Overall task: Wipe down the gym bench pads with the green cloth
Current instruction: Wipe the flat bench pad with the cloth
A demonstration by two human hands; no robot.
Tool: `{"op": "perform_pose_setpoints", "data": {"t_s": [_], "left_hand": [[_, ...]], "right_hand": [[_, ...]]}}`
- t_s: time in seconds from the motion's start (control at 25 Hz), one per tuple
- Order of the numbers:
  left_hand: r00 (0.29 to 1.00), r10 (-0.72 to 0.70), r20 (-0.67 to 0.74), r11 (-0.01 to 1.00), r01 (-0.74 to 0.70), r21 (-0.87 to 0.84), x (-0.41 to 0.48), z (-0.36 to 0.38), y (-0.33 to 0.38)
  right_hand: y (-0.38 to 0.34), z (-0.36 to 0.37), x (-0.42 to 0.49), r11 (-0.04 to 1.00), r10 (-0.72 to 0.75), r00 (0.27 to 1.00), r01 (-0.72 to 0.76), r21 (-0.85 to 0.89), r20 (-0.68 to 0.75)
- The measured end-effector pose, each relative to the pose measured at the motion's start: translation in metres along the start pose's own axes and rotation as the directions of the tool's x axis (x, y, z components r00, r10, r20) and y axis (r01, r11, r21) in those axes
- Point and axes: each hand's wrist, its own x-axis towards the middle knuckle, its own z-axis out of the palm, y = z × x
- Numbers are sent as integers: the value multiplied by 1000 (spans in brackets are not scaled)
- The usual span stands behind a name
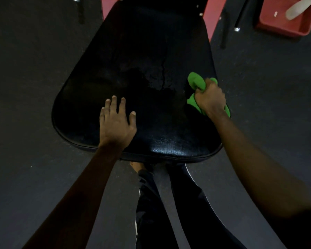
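A black padded gym bench seat [138, 65] fills the middle of the head view, wider at its near end, with a wet sheen and a crack line near its centre. My right hand [210, 99] is shut on a bunched green cloth [196, 81] and presses it on the pad's right edge. My left hand [116, 121] lies flat on the near left part of the pad, fingers spread, holding nothing.
Red bench frame parts [212, 17] show behind the pad. A red bin [285, 24] with a pale object in it stands at the far right on the dark floor. Thin black metal legs [224, 27] stand right of the bench. My dark trousers [169, 203] are below the pad's near edge.
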Motion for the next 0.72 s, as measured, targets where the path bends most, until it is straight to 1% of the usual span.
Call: {"op": "perform_pose_setpoints", "data": {"t_s": [0.08, 0.16, 0.2, 0.28, 0.32, 0.36, 0.44, 0.52, 0.6, 0.68, 0.72], "left_hand": [[999, 32, -8, 998, -31, 54, -1, 6, 5], [999, 30, -28, 995, -28, 98, -2, 9, 6], [999, 28, -36, 994, -24, 105, -2, 9, 6], [999, 23, -35, 992, -19, 123, -2, 8, 8], [999, 19, -26, 991, -16, 130, -1, 8, 8], [1000, 17, -20, 991, -14, 133, -1, 8, 8], [1000, 16, -24, 990, -12, 138, -1, 9, 8], [1000, 11, -23, 989, -7, 151, -1, 8, 8], [1000, 7, 0, 987, -7, 159, -1, 7, 8], [1000, -1, 12, 987, -1, 158, 1, 8, 7], [1000, -1, 11, 988, 0, 152, 1, 8, 7]], "right_hand": [[-1, -1, -17, 999, -11, 1000, 13, -51, 27], [-6, -2, -61, 989, -96, 989, 108, -101, 115], [-8, -2, -88, 974, -188, 968, 205, -93, 166], [-12, 1, -123, 916, -385, 891, 401, -21, 240], [-15, 2, -119, 887, -450, 858, 461, 14, 249], [-19, 6, -103, 872, -480, 840, 489, 29, 253], [-36, 21, -56, 885, -452, 853, 466, 10, 261], [-63, 38, -6, 917, -386, 888, 399, -1, 250], [-89, 51, 28, 945, -318, 927, 326, -9, 200], [-106, 56, 32, 960, -266, 948, 277, -38, 175], [-107, 55, 20, 955, -278, 941, 291, -47, 192]]}}
